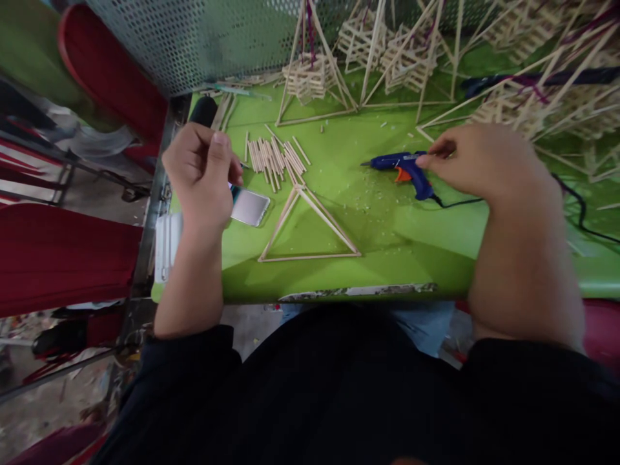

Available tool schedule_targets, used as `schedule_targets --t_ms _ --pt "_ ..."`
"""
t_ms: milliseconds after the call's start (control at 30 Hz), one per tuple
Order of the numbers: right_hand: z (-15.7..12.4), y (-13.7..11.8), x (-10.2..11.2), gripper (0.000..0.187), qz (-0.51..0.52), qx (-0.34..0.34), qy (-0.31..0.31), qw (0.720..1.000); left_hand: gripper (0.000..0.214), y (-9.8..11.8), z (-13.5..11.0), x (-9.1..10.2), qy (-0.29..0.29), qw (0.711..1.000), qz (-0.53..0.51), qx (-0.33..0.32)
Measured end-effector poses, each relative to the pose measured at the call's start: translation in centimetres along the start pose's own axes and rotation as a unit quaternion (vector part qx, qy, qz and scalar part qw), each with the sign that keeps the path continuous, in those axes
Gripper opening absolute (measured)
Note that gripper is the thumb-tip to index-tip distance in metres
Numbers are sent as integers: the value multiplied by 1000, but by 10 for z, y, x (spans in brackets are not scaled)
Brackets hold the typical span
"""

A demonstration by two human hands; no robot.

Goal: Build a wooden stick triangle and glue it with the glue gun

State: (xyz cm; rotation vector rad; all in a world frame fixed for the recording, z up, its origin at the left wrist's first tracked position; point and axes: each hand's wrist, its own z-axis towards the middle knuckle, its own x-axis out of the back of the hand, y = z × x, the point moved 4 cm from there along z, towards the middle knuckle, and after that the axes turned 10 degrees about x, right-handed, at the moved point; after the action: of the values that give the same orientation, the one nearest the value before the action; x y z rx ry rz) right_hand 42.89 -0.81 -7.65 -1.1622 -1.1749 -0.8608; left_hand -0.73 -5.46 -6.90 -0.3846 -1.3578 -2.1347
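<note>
My right hand (477,158) is closed in a pinch at the rear end of a blue glue gun (394,161) with an orange trigger. The gun's nozzle points left, over the green table (416,245). My left hand (201,171) is raised above the table's left side with its fingers curled; whatever it may hold is hidden. Between my hands stands a pyramid-like frame of thin wooden sticks (310,257). Behind it lies a pile of short wooden sticks (266,158). Beside my left wrist rests a phone (250,206), partly covered by the hand.
Finished stick structures (310,77) with woven hanging parts stand along the back and right. A perforated metal panel (217,45) rises behind. The gun's black cord (581,206) runs right. Glue scraps dot the tabletop. Red chairs (111,77) are at the left.
</note>
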Motion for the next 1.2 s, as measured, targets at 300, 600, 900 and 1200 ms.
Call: schedule_targets --t_ms 300,600,900,1200 --pt "1 -2 -2 50 -19 -46 -16 999 25 -16 -5 -52 -187 981 50 15" --pt "-9 -15 4 20 35 42 -28 998 27 -32 -8 -83 -254 953 164 -21" --pt "-33 -56 -24 26 196 307 -105 925 22 -36 -7 -90 -254 939 230 -9" --pt "-29 -38 -2 19 71 157 -73 982 11 -35 -4 -94 -238 940 244 -17"
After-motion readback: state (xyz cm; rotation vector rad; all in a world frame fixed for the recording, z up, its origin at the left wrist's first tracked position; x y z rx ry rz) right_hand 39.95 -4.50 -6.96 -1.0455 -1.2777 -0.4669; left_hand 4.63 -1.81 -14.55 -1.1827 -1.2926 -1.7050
